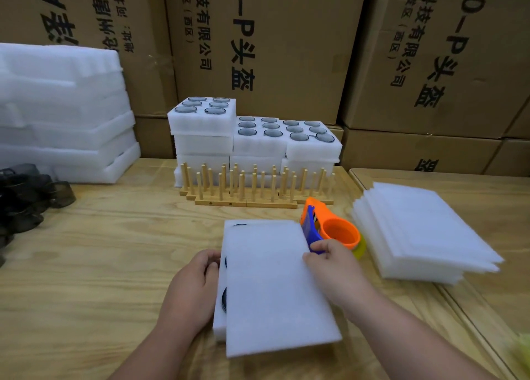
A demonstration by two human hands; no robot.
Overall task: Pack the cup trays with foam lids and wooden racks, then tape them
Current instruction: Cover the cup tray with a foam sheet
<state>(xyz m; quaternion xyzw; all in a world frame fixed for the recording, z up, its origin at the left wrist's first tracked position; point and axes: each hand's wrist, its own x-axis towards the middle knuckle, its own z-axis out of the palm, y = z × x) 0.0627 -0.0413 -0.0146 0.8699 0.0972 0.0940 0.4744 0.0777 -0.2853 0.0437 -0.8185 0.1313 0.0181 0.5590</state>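
Two hands at one cup tray (219, 319), near edge of the wooden table (114, 265). Foam lid (272, 288) laid flat over the tray, skewed and shifted right, leaving dark cup rims exposed along the tray's left side and far left corner. Left hand (192, 288) against the tray's left wall, fingers curled round that edge. Right hand (329, 262) on the lid's right edge, fingertips pinching the lid there; touching or just beside the blue part of the orange tape dispenser (332, 230), contact not resolvable. Stack of spare foam lids (421, 230) right of the dispenser, well apart from both hands. Wooden racks (252, 184) standing in a row beyond the tray, in front of stacked filled cup trays (252, 138). Pile of empty foam trays (63, 112) far left, loose dark cups (28, 196) before it. Cardboard cartons (286, 44) behind.
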